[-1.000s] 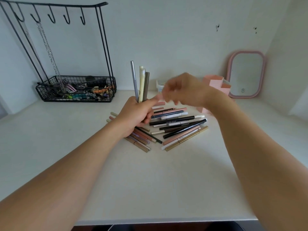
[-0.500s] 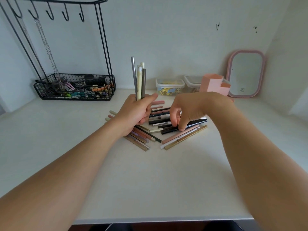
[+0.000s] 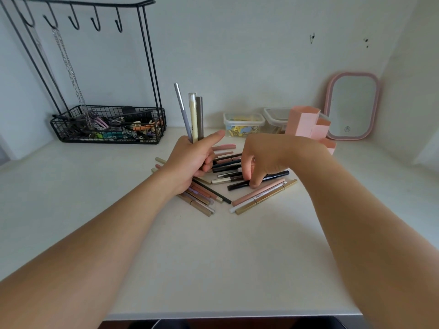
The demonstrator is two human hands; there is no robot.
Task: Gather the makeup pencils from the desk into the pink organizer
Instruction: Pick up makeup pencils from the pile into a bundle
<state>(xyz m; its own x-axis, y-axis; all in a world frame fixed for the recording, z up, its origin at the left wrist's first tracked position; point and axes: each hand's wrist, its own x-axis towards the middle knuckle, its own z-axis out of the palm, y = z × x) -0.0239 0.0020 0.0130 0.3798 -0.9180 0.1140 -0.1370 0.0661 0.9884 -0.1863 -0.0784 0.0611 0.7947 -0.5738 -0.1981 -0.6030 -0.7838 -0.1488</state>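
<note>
**Left hand holds three pencils upright while the right reaches into the pile**

The left hand (image 3: 190, 162) is curled round three pencils (image 3: 194, 117) that stand nearly upright out of the fist: a thin grey one, a cream one and a dark brown one. Its thumb sticks out to the right, above the heap.

The right hand (image 3: 259, 160) is bent down at the wrist over the loose pencils (image 3: 237, 176) lying on the white tabletop (image 3: 213, 257). Its fingertips (image 3: 253, 185) touch a black pencil (image 3: 273, 177) that lies slantwise in the pile, and they look pinched on it, though the far side of the grip is hidden by the hand.

The rest of the pile spreads in a fan between and below the two hands. A pink, a white and a gold pencil lie side by side at its right edge, and several brown and gold ones lie under the left wrist.

The pink organizer (image 3: 306, 124) stands at the back right of the tabletop, behind the right wrist, well apart from the pile. Just beside it on the left are two clear plastic boxes (image 3: 243, 124), and on its right a pink-framed mirror (image 3: 351, 108) leans on the wall. At the back left stands a black wire rack (image 3: 107, 124) with hooks on top and a basket full of small items.
</note>
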